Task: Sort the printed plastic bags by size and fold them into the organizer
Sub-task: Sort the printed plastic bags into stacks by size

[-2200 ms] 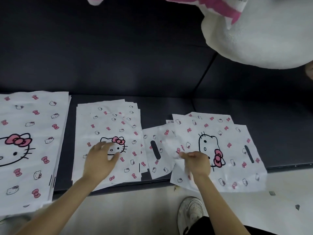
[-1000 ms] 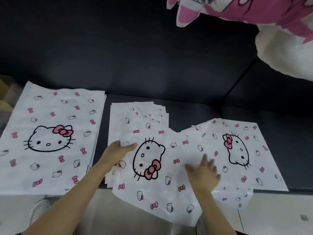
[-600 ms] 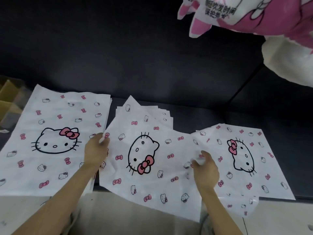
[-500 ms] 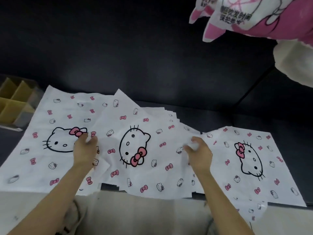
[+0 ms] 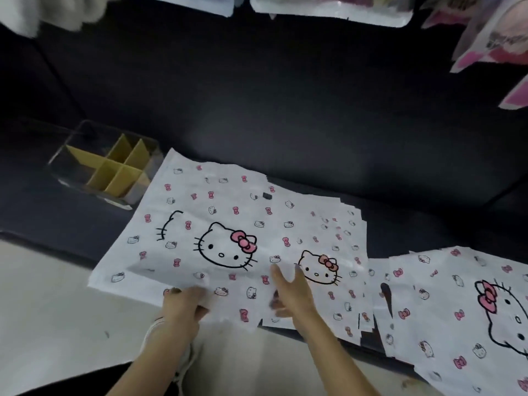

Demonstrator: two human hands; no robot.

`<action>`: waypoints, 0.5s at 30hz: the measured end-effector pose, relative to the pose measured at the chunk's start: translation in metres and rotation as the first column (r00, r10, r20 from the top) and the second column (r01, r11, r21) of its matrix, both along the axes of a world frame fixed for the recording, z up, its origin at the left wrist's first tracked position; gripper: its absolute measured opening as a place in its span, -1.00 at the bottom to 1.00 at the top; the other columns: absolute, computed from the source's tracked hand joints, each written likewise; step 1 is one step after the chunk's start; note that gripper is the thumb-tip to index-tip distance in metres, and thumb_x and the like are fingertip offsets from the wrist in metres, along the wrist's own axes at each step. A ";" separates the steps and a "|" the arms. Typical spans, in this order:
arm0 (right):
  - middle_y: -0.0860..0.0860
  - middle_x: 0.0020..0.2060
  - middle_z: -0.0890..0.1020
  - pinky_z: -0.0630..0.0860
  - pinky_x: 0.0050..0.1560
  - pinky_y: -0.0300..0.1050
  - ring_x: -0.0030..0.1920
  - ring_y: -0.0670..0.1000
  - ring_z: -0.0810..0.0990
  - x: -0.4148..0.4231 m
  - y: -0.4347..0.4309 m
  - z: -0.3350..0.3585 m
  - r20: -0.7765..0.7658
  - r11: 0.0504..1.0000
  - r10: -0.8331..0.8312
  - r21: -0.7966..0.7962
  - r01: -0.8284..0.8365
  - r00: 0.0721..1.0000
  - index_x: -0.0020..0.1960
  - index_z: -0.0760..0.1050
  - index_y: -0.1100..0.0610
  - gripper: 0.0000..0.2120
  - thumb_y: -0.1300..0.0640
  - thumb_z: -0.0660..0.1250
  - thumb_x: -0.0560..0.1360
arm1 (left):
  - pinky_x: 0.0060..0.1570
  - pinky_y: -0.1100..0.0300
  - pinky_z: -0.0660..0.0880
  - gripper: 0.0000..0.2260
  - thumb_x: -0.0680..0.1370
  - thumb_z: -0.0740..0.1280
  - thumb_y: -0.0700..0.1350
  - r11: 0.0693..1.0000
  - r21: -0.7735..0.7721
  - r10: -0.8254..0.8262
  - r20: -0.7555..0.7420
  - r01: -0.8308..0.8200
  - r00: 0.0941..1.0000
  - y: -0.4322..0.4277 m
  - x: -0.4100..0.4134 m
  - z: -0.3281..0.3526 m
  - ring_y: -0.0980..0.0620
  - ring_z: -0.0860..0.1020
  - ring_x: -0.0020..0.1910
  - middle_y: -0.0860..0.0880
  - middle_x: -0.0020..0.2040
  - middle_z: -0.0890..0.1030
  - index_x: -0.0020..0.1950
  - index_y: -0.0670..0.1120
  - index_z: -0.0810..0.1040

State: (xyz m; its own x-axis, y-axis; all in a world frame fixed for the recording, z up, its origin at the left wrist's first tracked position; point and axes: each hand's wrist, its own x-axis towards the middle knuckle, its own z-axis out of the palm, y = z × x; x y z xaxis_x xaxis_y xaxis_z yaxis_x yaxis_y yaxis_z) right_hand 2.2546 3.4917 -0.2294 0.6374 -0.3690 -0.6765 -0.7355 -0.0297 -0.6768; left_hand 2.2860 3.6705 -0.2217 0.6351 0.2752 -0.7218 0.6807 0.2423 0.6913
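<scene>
Three stacks are laid out, apparently one per size: the large stack [image 5: 128, 252] beyond your left hand [image 5: 183, 305], the middle stack [image 5: 340, 252] just beyond and outside your right hand [image 5: 291, 294], and a third stack [image 5: 457, 310] well out to the right of it. Your left hand pinches the near edge of the top bag [image 5: 225, 212] with curled fingers, and your right hand lies on it with fingers straight, holding nothing. This looks like squaring the bag onto the large stack, since it sits offset to the right and overlaps the middle stack. The organizer [image 5: 105, 164] stands beyond and left of your left hand, and nothing can be seen in its yellow-divided compartments, so folding is judged not yet begun. Compared with half a second ago, the bag has left the air between your hands, has turned so its cat face sits upright, and rests further left. Your right hand has gone from gripping to flat.
</scene>
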 end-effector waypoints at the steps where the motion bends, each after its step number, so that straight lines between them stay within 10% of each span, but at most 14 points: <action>1: 0.10 0.25 0.51 0.59 0.06 0.02 0.10 0.14 0.61 0.005 0.008 0.000 0.026 0.986 -0.102 0.137 0.098 0.994 0.56 -0.04 0.04 -0.21 -0.18 0.28 0.51 | -0.43 0.20 0.55 -0.77 0.39 0.34 -0.45 0.999 -0.031 0.007 0.021 -0.006 1.000 0.000 -0.007 0.001 -0.09 0.50 -0.27 -0.18 -0.19 0.52 -0.02 -0.24 0.43; 4: 0.08 0.49 0.22 0.33 0.34 -0.03 0.43 0.11 0.30 0.022 0.023 -0.001 0.088 0.952 -0.252 0.199 0.231 0.964 0.54 0.05 0.10 -0.31 0.20 0.34 0.53 | -0.55 0.27 0.51 -0.74 0.45 0.27 -0.46 0.999 -0.052 0.020 0.041 -0.018 0.999 0.004 -0.017 0.003 -0.09 0.50 -0.33 -0.15 -0.23 0.52 0.07 -0.21 0.42; 9: 0.01 0.49 0.24 0.38 -0.07 -0.42 0.41 0.01 0.31 0.042 0.040 -0.002 0.251 0.996 -0.076 -0.023 0.085 0.965 0.51 0.15 0.05 -0.34 0.47 0.19 0.51 | -0.55 0.28 0.51 -0.77 0.46 0.27 -0.47 0.984 0.168 0.048 0.105 -0.066 0.993 0.030 -0.007 -0.014 -0.16 0.56 -0.29 -0.20 -0.21 0.57 0.02 -0.20 0.46; 15: 0.00 0.45 0.30 0.37 0.04 -0.46 -0.03 -0.39 0.48 0.070 0.074 0.001 0.395 0.997 0.074 -0.047 -0.061 0.916 0.47 0.26 0.07 -0.39 0.51 0.13 0.52 | -0.27 0.07 0.56 -0.81 0.46 0.30 -0.43 0.951 0.273 0.112 0.142 -0.148 0.984 0.052 -0.005 -0.027 -0.05 0.55 -0.47 -0.22 -0.25 0.54 -0.08 -0.18 0.38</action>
State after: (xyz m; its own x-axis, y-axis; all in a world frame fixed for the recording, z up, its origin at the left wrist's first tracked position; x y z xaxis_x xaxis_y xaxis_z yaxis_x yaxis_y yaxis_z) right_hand 2.3249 3.5661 -0.2283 0.8746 -0.3334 -0.3520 -0.4032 -0.0968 -0.9100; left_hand 2.2811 3.7223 -0.2489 0.6590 0.5417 -0.5219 0.5617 0.1071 0.8204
